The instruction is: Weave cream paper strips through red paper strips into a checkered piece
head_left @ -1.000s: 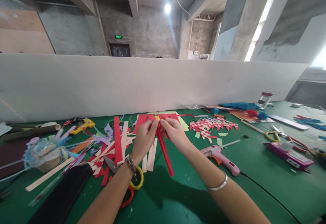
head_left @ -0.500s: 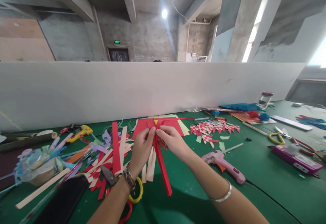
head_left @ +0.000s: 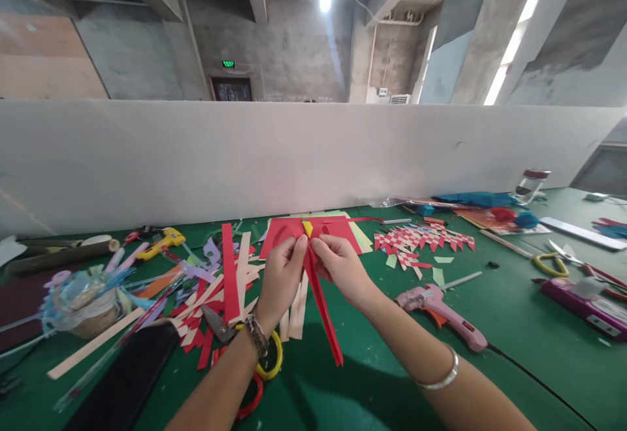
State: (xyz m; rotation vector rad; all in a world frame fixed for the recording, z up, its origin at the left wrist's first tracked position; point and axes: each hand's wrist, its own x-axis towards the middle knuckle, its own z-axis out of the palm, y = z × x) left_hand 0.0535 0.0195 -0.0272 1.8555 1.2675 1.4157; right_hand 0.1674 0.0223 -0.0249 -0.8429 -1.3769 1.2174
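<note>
grips (head_left: 281, 271): 2 | scissors (head_left: 218, 325): 2 | pink glue gun (head_left: 454, 315): 1 | jar (head_left: 531, 187): 1

Red strip (head_left: 326, 313) and yellow piece (head_left: 307, 227)

The strip is long and looks doubled; the left hand (head_left: 284, 271) and right hand (head_left: 341, 269) pinch its upper part; its free end slants downward, slightly right; the small yellow piece shows above the hands.

I'm in what looks like a craft workshop: raw concrete wall (head_left: 298, 46) at the top, my green worktable (head_left: 514, 317) below, cut paper strips (head_left: 230, 274) lower left, glue gun (head_left: 453, 315) lower right.
</note>
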